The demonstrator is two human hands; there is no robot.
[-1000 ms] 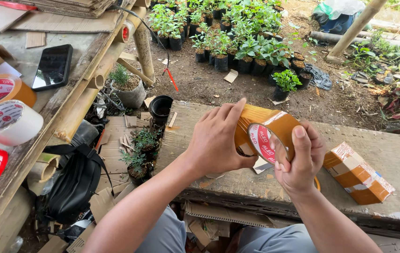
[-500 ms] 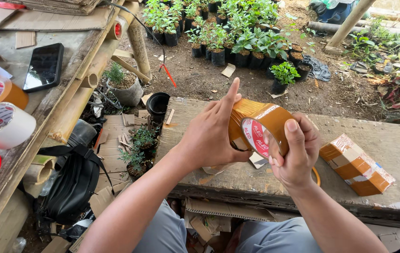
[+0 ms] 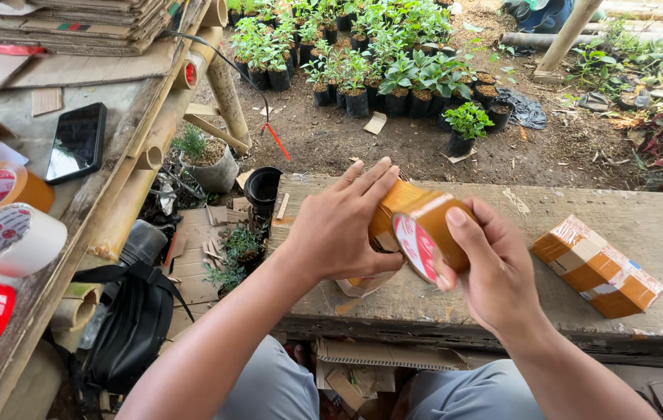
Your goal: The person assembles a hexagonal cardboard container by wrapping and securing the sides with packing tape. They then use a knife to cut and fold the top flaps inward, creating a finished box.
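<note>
Right hand [image 3: 495, 284] grips brown tape roll [image 3: 425, 233] at centre, left hand [image 3: 347, 229] clamps small parcel [image 3: 370, 284] behind it w/ fingers spread; tape prob. creases if parcel slips, taped box [image 3: 597, 267] at 3 o'clock.

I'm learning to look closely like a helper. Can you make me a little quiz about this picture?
1. True or false: the right hand holds a roll of brown tape.
2. What rests on the wooden bench to the right of the hands: A a taped-up box, B a cup, C a shoe?
3. What flat dark thing lies on the table at the left?

Key
1. True; the left hand presses on the small package behind it.
2. A, the taped box.
3. A phone.
</note>
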